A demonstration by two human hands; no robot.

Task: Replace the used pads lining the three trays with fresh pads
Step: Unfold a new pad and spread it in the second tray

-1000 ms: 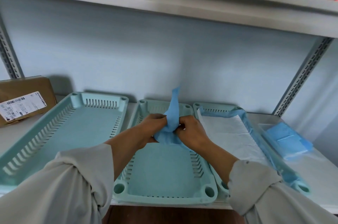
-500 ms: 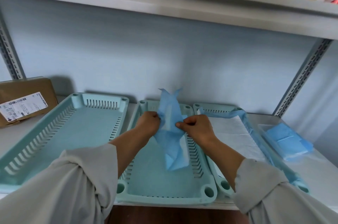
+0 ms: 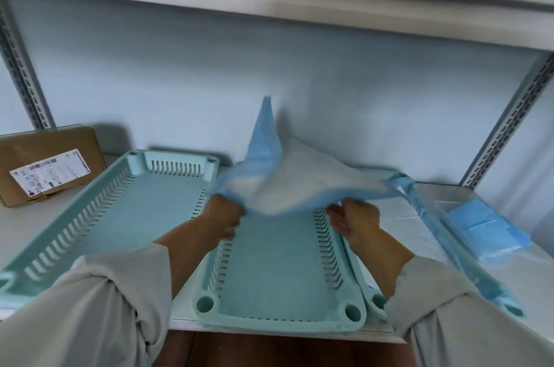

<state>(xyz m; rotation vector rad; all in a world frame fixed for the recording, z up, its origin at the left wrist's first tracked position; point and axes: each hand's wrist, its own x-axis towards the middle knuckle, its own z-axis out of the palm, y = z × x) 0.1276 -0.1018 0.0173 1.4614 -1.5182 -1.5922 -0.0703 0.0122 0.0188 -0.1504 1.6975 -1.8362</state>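
— Where's the pad?
— I see the blue-edged white absorbent pad (image 3: pixel 299 189) pinched by my left hand (image 3: pixel 223 216) and right hand (image 3: pixel 353 218), spread crosswise over the pale-green slotted middle tray (image 3: pixel 278 303), probably sagging; the tray runs lengthwise away from me.

Left tray (image 3: pixel 99 213): on the shelf (image 3: pixel 509 264), left of the middle tray.
Middle tray (image 3: pixel 278 282): between the other two, under the held pad (image 3: pixel 299 189).
Right tray (image 3: pixel 371 297): touching the middle tray, a pad lying in it.
Pad stack (image 3: pixel 485 231): right of the right tray.
Box (image 3: pixel 45 165): behind the left tray, far left.
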